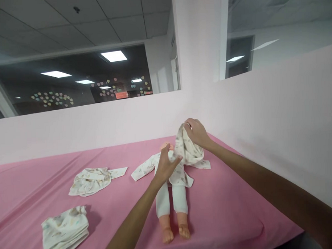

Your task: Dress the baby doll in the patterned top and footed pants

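Note:
A baby doll [180, 204] lies on its back, dressed in a white patterned top [146, 167] and white leggings, its bare feet toward me. My right hand [196, 132] pinches the upper edge of a cream patterned cloth piece [192, 149], which hangs over the doll's upper body on the right. Over the doll's chest is my left hand [167, 164], thumb and fingers apart, beside the hanging cloth and holding nothing that I can see. Most of the doll's head is hidden behind my left hand and the cloth.
A crumpled patterned garment [91, 181] with one sleeve stretched out lies left of the doll on the pink sheet [117, 209]. Nearer me at the left is a folded patterned cloth [64, 231]. A pale wall [100, 126] with windows borders the back and right.

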Action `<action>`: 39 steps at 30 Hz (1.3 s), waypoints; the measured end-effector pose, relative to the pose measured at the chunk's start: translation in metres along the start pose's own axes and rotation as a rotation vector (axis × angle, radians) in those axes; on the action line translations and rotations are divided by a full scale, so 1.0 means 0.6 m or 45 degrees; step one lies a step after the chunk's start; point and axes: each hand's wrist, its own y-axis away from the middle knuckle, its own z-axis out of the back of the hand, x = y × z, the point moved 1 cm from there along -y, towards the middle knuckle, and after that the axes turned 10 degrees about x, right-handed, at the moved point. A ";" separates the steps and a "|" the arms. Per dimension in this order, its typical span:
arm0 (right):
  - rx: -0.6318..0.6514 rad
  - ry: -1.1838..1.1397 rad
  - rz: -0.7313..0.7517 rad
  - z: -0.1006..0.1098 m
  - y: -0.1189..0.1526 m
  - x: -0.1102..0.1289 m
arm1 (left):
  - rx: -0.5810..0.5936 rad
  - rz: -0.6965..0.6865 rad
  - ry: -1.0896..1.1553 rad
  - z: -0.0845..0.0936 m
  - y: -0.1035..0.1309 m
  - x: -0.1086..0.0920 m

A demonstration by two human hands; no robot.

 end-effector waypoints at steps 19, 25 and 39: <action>0.847 -1.023 -0.180 0.201 0.074 0.132 | 0.264 0.093 0.138 0.256 0.080 -0.220; 1.155 -0.754 -0.044 0.207 0.095 0.207 | 0.544 -0.244 -0.028 0.237 0.080 -0.296; 1.141 -1.503 -0.596 0.100 0.160 0.243 | 0.311 -0.010 -0.535 0.185 0.078 -0.228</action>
